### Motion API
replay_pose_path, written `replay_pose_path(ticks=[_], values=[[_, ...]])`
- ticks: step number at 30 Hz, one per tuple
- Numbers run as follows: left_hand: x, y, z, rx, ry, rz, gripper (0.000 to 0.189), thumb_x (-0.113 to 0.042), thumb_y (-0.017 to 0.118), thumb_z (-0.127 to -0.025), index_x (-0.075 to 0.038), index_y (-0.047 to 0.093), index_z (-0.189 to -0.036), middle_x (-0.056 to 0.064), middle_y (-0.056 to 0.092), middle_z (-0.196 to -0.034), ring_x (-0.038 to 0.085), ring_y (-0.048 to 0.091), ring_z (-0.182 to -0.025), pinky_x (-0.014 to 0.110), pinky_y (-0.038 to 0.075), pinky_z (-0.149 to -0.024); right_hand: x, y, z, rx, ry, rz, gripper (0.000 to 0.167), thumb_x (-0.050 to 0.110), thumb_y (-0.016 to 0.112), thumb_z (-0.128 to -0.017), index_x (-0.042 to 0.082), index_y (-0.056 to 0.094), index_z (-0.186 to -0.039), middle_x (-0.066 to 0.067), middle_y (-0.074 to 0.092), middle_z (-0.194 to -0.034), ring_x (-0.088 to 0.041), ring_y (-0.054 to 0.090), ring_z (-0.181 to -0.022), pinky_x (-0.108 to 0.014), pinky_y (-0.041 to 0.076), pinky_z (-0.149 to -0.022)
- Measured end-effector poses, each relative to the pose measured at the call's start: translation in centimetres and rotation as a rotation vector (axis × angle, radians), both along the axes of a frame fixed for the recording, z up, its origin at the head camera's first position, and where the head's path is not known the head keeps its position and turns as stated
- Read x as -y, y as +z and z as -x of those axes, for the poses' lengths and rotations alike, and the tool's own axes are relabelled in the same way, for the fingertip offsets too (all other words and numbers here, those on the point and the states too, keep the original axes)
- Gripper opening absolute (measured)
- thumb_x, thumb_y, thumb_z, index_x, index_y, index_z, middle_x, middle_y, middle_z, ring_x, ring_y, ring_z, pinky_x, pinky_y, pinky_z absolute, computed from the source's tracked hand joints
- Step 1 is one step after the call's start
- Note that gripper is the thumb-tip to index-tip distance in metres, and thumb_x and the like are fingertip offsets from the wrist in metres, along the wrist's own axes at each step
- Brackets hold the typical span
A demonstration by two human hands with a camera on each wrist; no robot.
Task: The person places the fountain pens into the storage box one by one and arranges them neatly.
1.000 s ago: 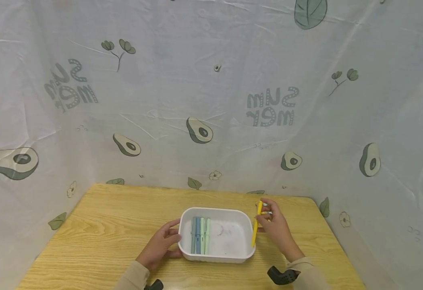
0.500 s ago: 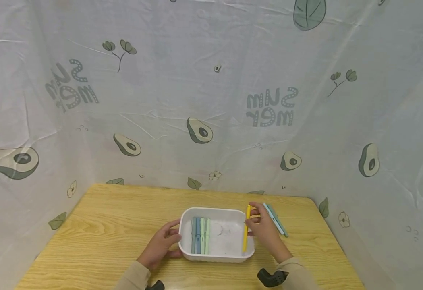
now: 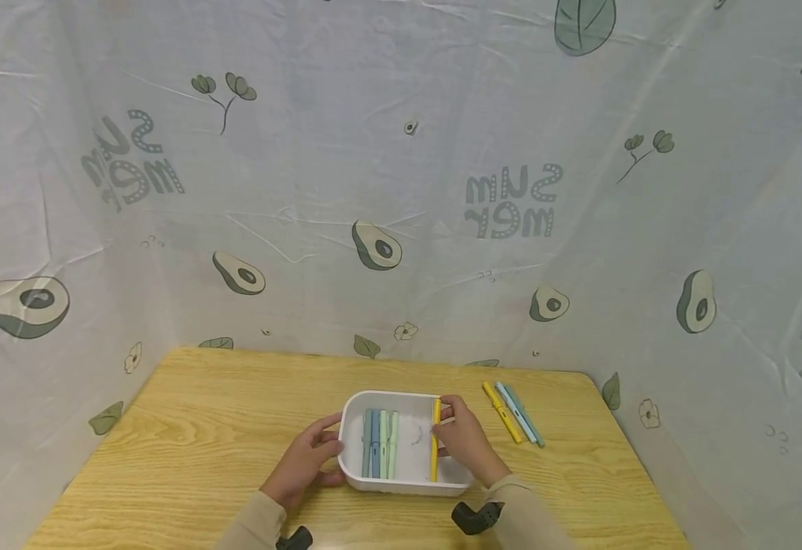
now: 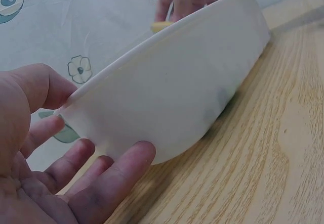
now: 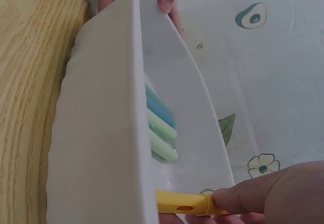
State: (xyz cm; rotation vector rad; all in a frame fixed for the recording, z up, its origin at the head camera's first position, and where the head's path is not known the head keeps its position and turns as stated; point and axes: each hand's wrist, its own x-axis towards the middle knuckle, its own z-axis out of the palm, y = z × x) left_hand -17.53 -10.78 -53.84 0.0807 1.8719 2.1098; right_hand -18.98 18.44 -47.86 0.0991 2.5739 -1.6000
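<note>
A white plastic box stands on the table. In the head view my left hand grips its left end, thumb over the rim; the left wrist view shows the other fingers against the outer wall. My right hand pinches a yellow pen upright over the right part of the box, its lower end near the floor of the box. The right wrist view shows the thumb on the yellow pen, with its far part hidden by the wall. Several blue and green pens lie side by side at the box's left.
Right of the box, another yellow pen, a light blue pen and a teal pen lie slanted on the wooden table. A patterned curtain hangs behind and along the sides.
My right hand has carried the yellow pen leftward from the box's right rim to inside it. The pens on the table at right have come into full view. My left hand stays put.
</note>
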Motion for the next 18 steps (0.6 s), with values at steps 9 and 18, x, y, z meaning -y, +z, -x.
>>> replay_pose_path(ticks=[9, 18], values=[[0.2, 0.0, 0.0, 0.012, -0.004, -0.004, 0.062, -0.010, 0.061, -0.100, -0.004, 0.039, -0.157, 0.030, 0.053, -0.138, 0.030, 0.067, -0.107, 0.051, 0.065, -0.079, 1.9, -1.9, 1.1, 0.072, -0.002, -0.064, 0.050, -0.004, 0.066, -0.092, -0.003, 0.050, -0.139, -0.013, 0.053, -0.103, -0.021, 0.057, -0.079, -0.032, 0.061, -0.054], [0.3, 0.0, 0.1, 0.007, -0.035, -0.036, 0.063, -0.011, 0.062, -0.101, -0.004, 0.037, -0.158, 0.031, 0.052, -0.139, 0.030, 0.068, -0.106, 0.050, 0.065, -0.080, 3.3, -3.2, 1.8, 0.108, 0.003, -0.116, 0.049, -0.002, 0.065, -0.090, -0.005, 0.049, -0.136, -0.013, 0.057, -0.098, -0.019, 0.057, -0.062, -0.028, 0.056, -0.047]])
